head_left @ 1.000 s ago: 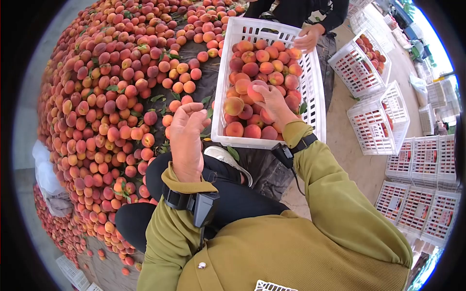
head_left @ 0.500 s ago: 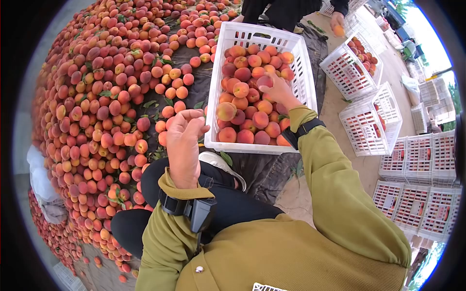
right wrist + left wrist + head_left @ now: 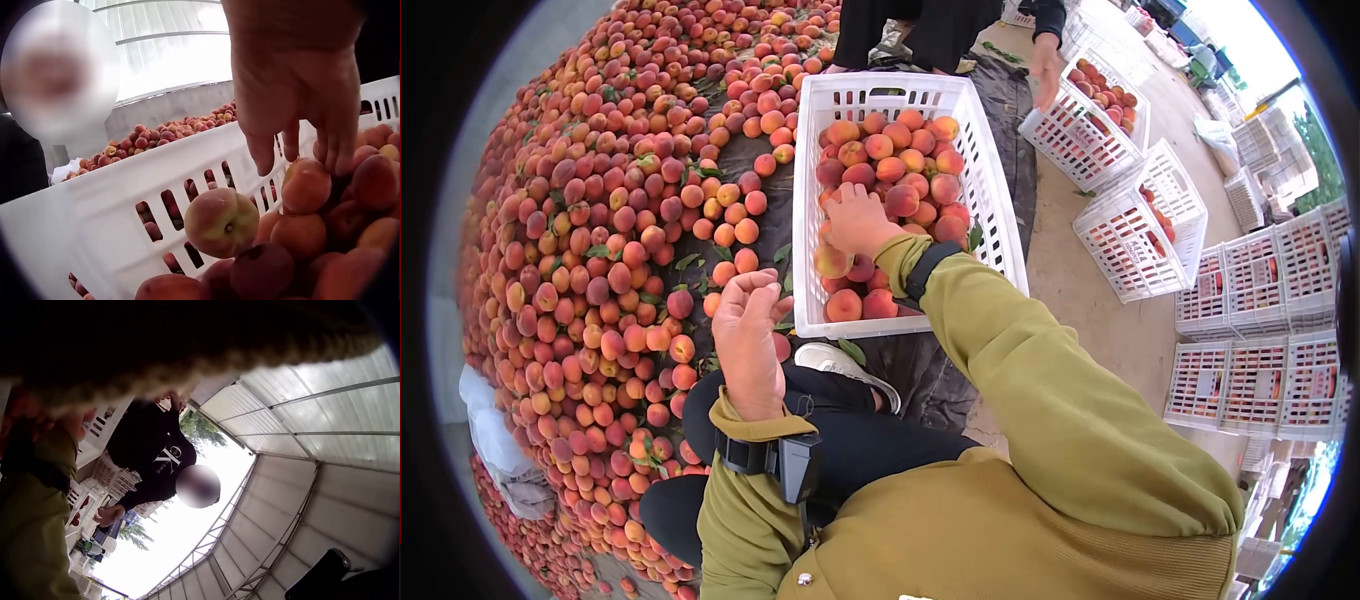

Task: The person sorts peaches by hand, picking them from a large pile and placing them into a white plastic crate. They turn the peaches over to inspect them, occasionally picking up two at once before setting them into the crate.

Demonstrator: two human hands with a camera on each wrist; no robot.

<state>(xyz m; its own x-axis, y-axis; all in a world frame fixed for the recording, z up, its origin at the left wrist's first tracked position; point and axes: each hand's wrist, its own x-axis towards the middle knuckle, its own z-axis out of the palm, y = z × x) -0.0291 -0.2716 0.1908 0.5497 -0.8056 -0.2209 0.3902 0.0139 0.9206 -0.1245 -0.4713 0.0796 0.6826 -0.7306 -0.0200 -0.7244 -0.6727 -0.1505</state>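
A white slotted crate (image 3: 812,290) full of peaches (image 3: 878,147) stands before the person. Over its left part reaches the right hand (image 3: 860,220), back upward. In the right wrist view that hand (image 3: 300,106) points its fairly straight fingers and thumb down around the top of a peach (image 3: 306,186), without a visible grip. A greenish-yellow peach (image 3: 222,223) lies beside it against the crate wall. Just outside the crate's near left corner, the left hand (image 3: 748,345) is raised with loosely bent fingers, holding nothing; the left wrist view does not clearly show it.
A large heap of peaches (image 3: 580,280) spreads on the left. Another person's hand (image 3: 1046,72) hangs by a crate with peaches (image 3: 1085,145) on the right. Another tilted crate (image 3: 1135,245) and stacked crates (image 3: 1255,385) stand further right. A shoe (image 3: 840,362) is below the near crate.
My right hand has let go of the reddish peach it held and moved left across the crate. The other person's hand no longer holds a peach. My left hand keeps its pose.
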